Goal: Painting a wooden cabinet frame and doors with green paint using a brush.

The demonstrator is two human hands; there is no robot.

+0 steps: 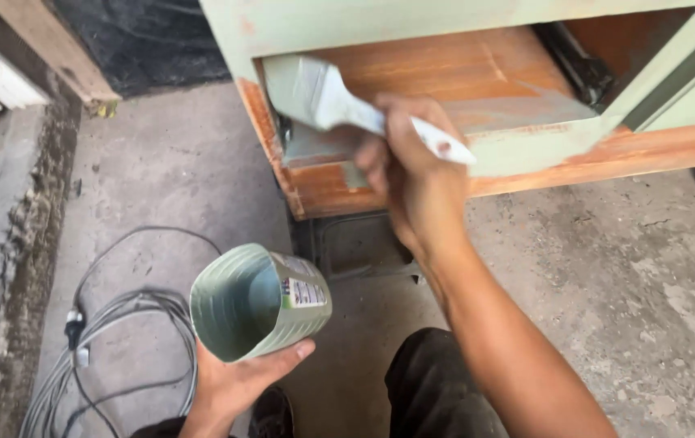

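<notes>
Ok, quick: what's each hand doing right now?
Left hand: closed under a tilted paint can.
Right hand: closed on a paintbrush.

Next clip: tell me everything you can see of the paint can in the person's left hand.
The paint can is a round tin, coated pale green inside and on its ribbed outer wall, with a paper label showing on its upper right side. It has no lid and is tilted so its open mouth faces the camera; wet green paint lines the inside. The left hand cups it from below, thumb along the lower right edge. It is held above the concrete floor, near a bundle of grey cables, below the brush.
</notes>
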